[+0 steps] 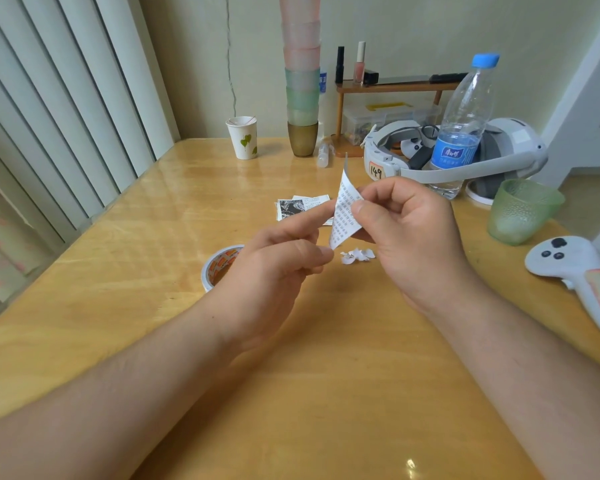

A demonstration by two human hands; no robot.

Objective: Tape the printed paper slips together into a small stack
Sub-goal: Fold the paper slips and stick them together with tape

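Note:
A white printed paper slip (343, 213) stands upright above the middle of the wooden table (136, 271). My right hand (409, 233) pinches its upper part between thumb and forefinger. My left hand (274, 271) pinches its lower corner, the forefinger stretched along the slip. Behind the hands, more printed slips (298, 205) lie flat on the table. A roll of tape (217, 266) with an orange-printed core lies beside my left hand, partly hidden by it. Small white paper scraps (357, 255) lie under the slip.
At the back stand a paper cup (243, 136), a tall stack of plastic cups (302, 74), a small wooden shelf (395, 87), a water bottle (465, 123) and a white headset (465, 157). A green cup (520, 211) and a white controller (579, 275) sit at the right edge.

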